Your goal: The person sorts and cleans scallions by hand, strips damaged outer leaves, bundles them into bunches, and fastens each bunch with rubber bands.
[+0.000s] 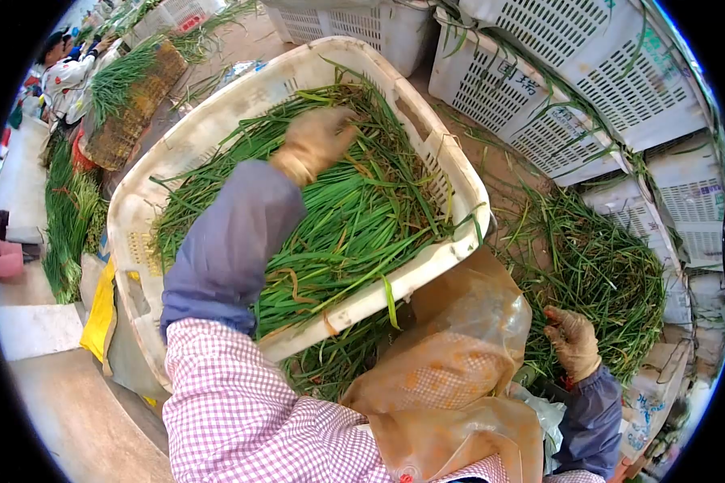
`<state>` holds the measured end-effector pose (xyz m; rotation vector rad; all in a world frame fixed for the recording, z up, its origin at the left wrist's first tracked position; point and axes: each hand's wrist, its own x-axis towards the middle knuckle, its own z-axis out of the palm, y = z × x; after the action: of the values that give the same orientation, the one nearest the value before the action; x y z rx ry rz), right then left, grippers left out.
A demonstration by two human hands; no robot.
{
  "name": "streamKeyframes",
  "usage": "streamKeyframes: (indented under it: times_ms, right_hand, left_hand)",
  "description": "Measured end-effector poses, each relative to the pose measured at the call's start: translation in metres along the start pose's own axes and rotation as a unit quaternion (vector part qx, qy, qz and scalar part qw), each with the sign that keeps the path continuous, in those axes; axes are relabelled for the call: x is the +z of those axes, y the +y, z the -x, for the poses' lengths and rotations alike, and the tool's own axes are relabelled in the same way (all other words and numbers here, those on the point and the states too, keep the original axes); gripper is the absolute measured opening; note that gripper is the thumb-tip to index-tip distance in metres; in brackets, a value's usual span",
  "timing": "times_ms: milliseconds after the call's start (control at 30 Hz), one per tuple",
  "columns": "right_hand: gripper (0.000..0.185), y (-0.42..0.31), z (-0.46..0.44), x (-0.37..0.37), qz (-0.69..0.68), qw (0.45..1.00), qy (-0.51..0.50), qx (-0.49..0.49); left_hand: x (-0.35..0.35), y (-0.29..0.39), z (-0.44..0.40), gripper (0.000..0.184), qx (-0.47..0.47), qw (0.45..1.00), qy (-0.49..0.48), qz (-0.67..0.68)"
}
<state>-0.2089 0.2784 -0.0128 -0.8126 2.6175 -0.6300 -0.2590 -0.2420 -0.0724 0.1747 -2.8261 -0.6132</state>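
A white plastic crate (451, 173) stands tilted in view before me, filled with long, grass-like green leaves (342, 217) that look like chives. My left hand (318, 141), in a tan glove, is over the leaves near the crate's far side. Its fingertips are blurred and partly hidden, so any grip is unclear. On the right, my right hand (573, 342), also gloved, hovers beside a heap of loose leaves and trimmings (596, 278). Its fingers are loosely bent and apart, with nothing visible in them. A translucent brownish apron (459, 346) covers my lap.
Stacked white slotted crates (524, 113) line the right side, with stray leaves hanging on them. Bundles of green leaves (68, 217) lie at left, near a yellow strip (99, 318). Another person (68, 76) is at the upper left, close to a brown crate (133, 105).
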Motion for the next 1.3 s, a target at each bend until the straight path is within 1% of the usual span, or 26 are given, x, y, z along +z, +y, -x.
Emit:
streamKeyframes:
  times_ms: [33,67,100,167,200,267,367,400,433,500,633,667,767,833,867,900,967,1000,1033,1100,1133,1167,1200,1233,1267,1300]
  right_hand:
    - [0.033,0.005,-0.004,0.007,-0.001,1.000,-0.005,0.006]
    - [0.033,0.008,-0.004,0.013,-0.007,0.998,-0.030,0.052]
    - [0.033,0.012,-0.005,0.020,-0.013,0.994,-0.054,0.098]
    - [0.032,0.019,-0.005,0.034,-0.027,0.991,-0.050,0.119]
    - [0.033,0.018,-0.008,0.037,-0.038,0.989,-0.065,0.130]
    - [0.033,0.022,-0.009,0.044,-0.058,0.985,-0.079,0.144]
    - [0.032,0.018,-0.014,0.046,-0.053,0.985,-0.080,0.145]
    - [0.033,0.013,-0.016,0.046,-0.092,0.972,-0.083,0.201]
    - [0.033,0.015,-0.016,0.048,-0.094,0.971,-0.082,0.204]
    - [0.033,0.021,-0.015,0.058,-0.084,0.984,-0.060,0.144]
    - [0.027,0.033,-0.008,0.087,-0.134,0.981,-0.059,0.130]
    - [0.027,0.032,-0.007,0.089,-0.136,0.980,-0.058,0.131]
    - [0.028,0.027,-0.003,0.090,-0.209,0.966,-0.051,0.141]
    - [0.029,0.026,0.002,0.085,-0.198,0.966,-0.050,0.160]
    - [0.031,0.027,0.002,0.082,-0.185,0.965,-0.049,0.178]
    - [0.031,0.032,0.006,0.082,-0.184,0.966,-0.046,0.178]
    - [0.032,0.044,0.019,0.088,-0.192,0.961,-0.020,0.199]
    - [0.032,0.047,0.022,0.093,-0.194,0.960,-0.021,0.202]
    - [0.030,0.047,0.024,0.097,-0.212,0.955,-0.012,0.208]
    - [0.028,0.044,0.024,0.100,-0.230,0.949,-0.005,0.214]
    - [0.026,0.042,0.021,0.101,-0.230,0.947,-0.034,0.220]
    - [0.024,0.040,0.017,0.101,-0.228,0.945,-0.062,0.226]
    - [0.023,0.030,0.012,0.100,-0.244,0.947,-0.041,0.204]
    - [0.023,0.036,0.013,0.106,-0.244,0.946,-0.041,0.207]
    - [0.026,0.049,0.017,0.119,-0.273,0.935,-0.026,0.225]
    - [0.028,0.057,0.019,0.126,-0.284,0.931,-0.019,0.230]
  left_hand:
    - [0.006,0.016,0.010,0.049,0.040,0.997,-0.049,0.052]
    - [0.011,0.037,0.019,0.057,0.036,0.993,-0.113,0.022]
    - [0.015,0.052,0.030,0.074,0.027,0.988,-0.153,-0.006]
    - [0.035,0.062,0.050,0.091,0.047,0.982,-0.154,-0.103]
    - [0.045,0.059,0.054,0.091,0.050,0.981,-0.159,-0.098]
    - [0.059,0.052,0.060,0.101,-0.013,0.979,-0.131,-0.155]
    - [0.067,0.051,0.063,0.103,-0.020,0.981,-0.125,-0.144]
    - [0.066,0.053,0.062,0.101,-0.030,0.976,-0.162,-0.145]
    - [0.063,0.057,0.063,0.101,-0.027,0.975,-0.163,-0.146]
    - [0.056,0.068,0.067,0.105,-0.027,0.972,-0.195,-0.131]
    - [0.064,0.076,0.075,0.109,-0.018,0.967,-0.198,-0.157]
    - [0.064,0.073,0.073,0.110,-0.028,0.967,-0.203,-0.149]
    - [0.068,0.057,0.067,0.109,-0.045,0.968,-0.213,-0.125]
    - [0.064,0.056,0.063,0.109,-0.066,0.966,-0.231,-0.096]
    - [0.055,0.065,0.064,0.103,-0.062,0.961,-0.252,-0.095]
    - [0.053,0.070,0.071,0.103,-0.060,0.962,-0.250,-0.094]
    - [0.046,0.077,0.088,0.093,0.029,0.985,-0.100,-0.134]
    - [0.039,0.077,0.091,0.084,0.045,0.996,-0.082,-0.013]
    - [0.034,0.080,0.096,0.084,0.045,0.995,-0.086,-0.012]
    - [0.022,0.088,0.103,0.082,-0.004,0.954,-0.297,0.041]
    - [0.019,0.091,0.101,0.086,-0.042,0.924,-0.378,0.029]
    - [0.022,0.090,0.103,0.086,-0.042,0.924,-0.378,0.029]
    - [0.030,0.087,0.106,0.089,0.002,0.918,-0.394,-0.041]
    - [0.038,0.085,0.110,0.093,0.048,0.905,-0.409,-0.109]
    - [0.047,0.082,0.114,0.093,0.051,0.903,-0.412,-0.107]
    - [0.056,0.079,0.117,0.086,0.064,0.908,-0.389,-0.143]
